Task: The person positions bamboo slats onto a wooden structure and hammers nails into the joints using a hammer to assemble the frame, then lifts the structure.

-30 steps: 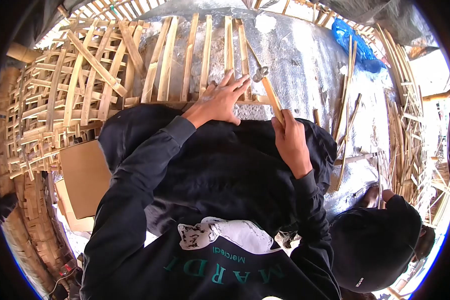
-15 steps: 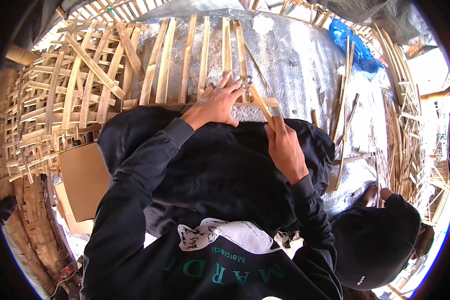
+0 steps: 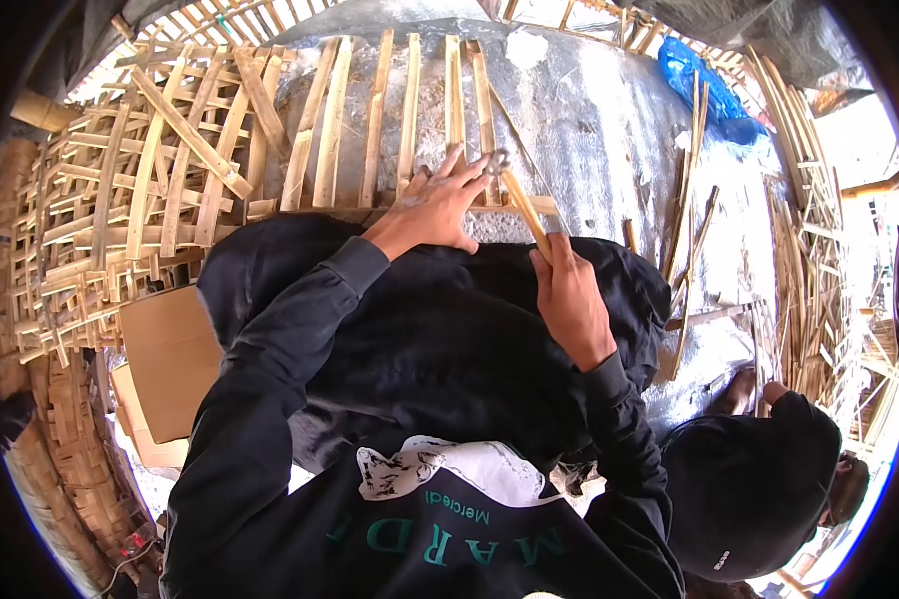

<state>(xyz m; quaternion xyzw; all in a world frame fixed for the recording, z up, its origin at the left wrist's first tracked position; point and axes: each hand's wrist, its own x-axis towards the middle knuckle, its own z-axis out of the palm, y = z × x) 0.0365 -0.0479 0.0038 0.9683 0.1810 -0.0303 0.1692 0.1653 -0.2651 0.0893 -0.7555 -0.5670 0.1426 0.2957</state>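
A bamboo lattice lies left of a row of bamboo slats; the left hand, its grip spread, crosses the slats' near ends; at their right end, a hammer, handle clasped in the right hand's grip.

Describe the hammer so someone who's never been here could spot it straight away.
Find the black-clad lap at the centre of the view. Over its right side, the right hand grips the hammer, whose pale handle slants up and left to a grey head near the left hand. Unlike the plain pale slats nearby, it carries that grey head.
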